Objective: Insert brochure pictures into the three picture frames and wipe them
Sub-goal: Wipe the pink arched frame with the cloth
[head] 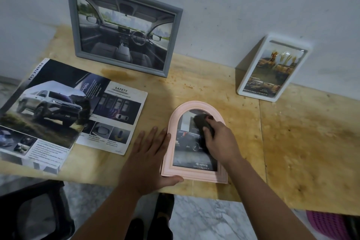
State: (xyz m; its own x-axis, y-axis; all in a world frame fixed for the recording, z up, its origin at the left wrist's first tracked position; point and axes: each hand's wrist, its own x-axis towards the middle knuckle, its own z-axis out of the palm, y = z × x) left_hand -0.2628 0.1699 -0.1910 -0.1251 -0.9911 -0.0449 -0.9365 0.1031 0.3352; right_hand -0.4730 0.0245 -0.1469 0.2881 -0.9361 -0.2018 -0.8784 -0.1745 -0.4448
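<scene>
A pink arched picture frame [218, 175] lies flat near the table's front edge, with a car picture inside it. My right hand [219, 139] grips a dark cloth [202, 121] and presses it on the frame's glass. My left hand [150, 158] lies flat on the table with straight fingers against the frame's left side, thumb along its bottom edge. A grey frame [120, 25] with a car-interior picture leans on the wall at the back. A white frame [272, 68] with a picture leans on the wall at the right.
Open brochure pages [50, 115] lie on the left of the wooden table [302, 152]. A dark stool [29, 210] stands below at the left, and a pink basket [329, 224] shows at the bottom right. The floor is marble-patterned.
</scene>
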